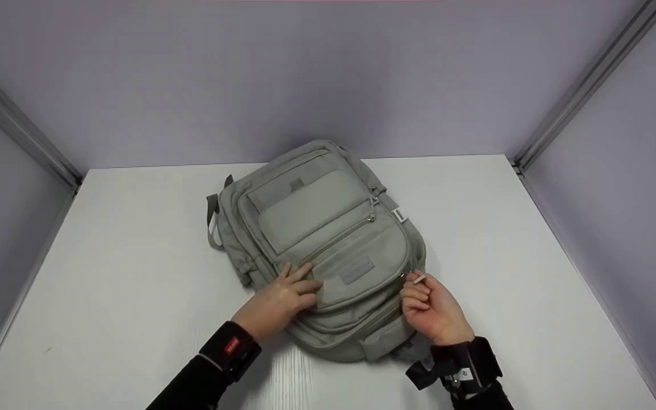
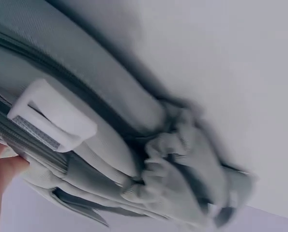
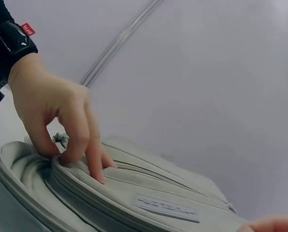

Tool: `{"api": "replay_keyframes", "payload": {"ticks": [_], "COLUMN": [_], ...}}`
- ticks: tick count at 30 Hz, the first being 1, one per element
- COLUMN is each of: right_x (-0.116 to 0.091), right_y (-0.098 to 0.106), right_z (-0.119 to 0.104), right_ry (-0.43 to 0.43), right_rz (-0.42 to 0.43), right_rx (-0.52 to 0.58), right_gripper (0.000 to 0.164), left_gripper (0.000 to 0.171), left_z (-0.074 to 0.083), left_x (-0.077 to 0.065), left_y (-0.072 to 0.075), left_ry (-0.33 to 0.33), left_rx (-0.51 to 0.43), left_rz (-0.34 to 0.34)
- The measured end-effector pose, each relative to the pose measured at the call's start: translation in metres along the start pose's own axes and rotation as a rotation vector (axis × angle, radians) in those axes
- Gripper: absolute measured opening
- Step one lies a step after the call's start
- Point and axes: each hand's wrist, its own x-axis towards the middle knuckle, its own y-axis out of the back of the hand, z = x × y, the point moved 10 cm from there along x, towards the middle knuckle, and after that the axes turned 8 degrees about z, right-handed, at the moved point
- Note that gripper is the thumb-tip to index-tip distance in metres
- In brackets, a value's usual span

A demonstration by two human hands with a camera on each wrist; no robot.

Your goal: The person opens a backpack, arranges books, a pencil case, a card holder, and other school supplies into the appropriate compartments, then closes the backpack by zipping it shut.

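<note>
A grey-green backpack (image 1: 328, 228) lies at a slant on the white table, front pocket up. My left hand (image 1: 282, 299) grips the lower left edge of the front pocket; in the right wrist view the left hand (image 3: 68, 111) has its thumb at the pocket's side and bent fingers over the top. At the pocket's lower right, my right hand (image 1: 433, 307) pinches a pale zipper pull (image 1: 419, 279), its other fingers curled in. The pocket's label patch (image 3: 165, 208) lies between the hands. The left wrist view shows a white strap buckle (image 2: 54, 116) on the bag's side.
The white table (image 1: 151, 256) extends around the bag. A pale back wall (image 1: 328, 74) and side panels with metal corner posts (image 1: 584, 85) enclose it. A strap loop (image 1: 213, 222) sticks out at the bag's left; another zipper pull (image 1: 371, 217) lies above the label.
</note>
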Motion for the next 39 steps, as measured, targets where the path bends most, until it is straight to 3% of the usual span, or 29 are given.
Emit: {"api": "replay_keyframes", "payload": {"ticks": [5, 7, 11, 17, 20, 23, 27, 30, 36, 39], "right_x": [-0.001, -0.002, -0.003, -0.004, -0.004, -0.004, -0.005, -0.006, -0.007, -0.007], "right_y": [0.0, 0.001, 0.005, 0.009, 0.01, 0.009, 0.006, 0.006, 0.001, -0.003], "right_z": [0.001, 0.001, 0.0, -0.002, 0.001, 0.007, 0.011, 0.012, 0.014, 0.015], "right_ry": [-0.008, 0.005, 0.044, 0.097, 0.098, 0.068, 0.036, 0.03, -0.016, -0.05], "right_rz": [-0.014, -0.014, 0.015, 0.064, 0.071, 0.051, 0.019, 0.005, -0.051, -0.07], "right_rx": [0.017, -0.003, -0.03, -0.047, -0.062, -0.071, -0.083, -0.082, -0.045, -0.024], "right_gripper": [0.053, 0.053, 0.053, 0.049, 0.049, 0.05, 0.053, 0.053, 0.054, 0.057], "left_gripper": [0.007, 0.011, 0.025, 0.059, 0.06, 0.043, 0.023, 0.02, 0.009, 0.002], "left_z": [-0.008, -0.008, 0.003, 0.036, 0.044, 0.047, 0.049, 0.049, 0.042, 0.036], "left_x": [-0.008, -0.007, 0.008, 0.041, 0.051, 0.056, 0.059, 0.059, 0.054, 0.049], "left_y": [0.014, 0.016, 0.01, -0.011, -0.024, -0.029, -0.029, -0.032, -0.036, -0.029], "left_ry": [-0.045, -0.023, 0.127, 0.377, 0.475, 0.527, 0.516, 0.482, 0.4, 0.347], "left_rx": [0.068, 0.098, 0.104, 0.149, 0.254, 0.389, 0.509, 0.517, 0.411, 0.315], "left_rz": [0.132, 0.153, 0.083, -0.052, -0.104, -0.092, -0.046, -0.075, -0.181, -0.186]}}
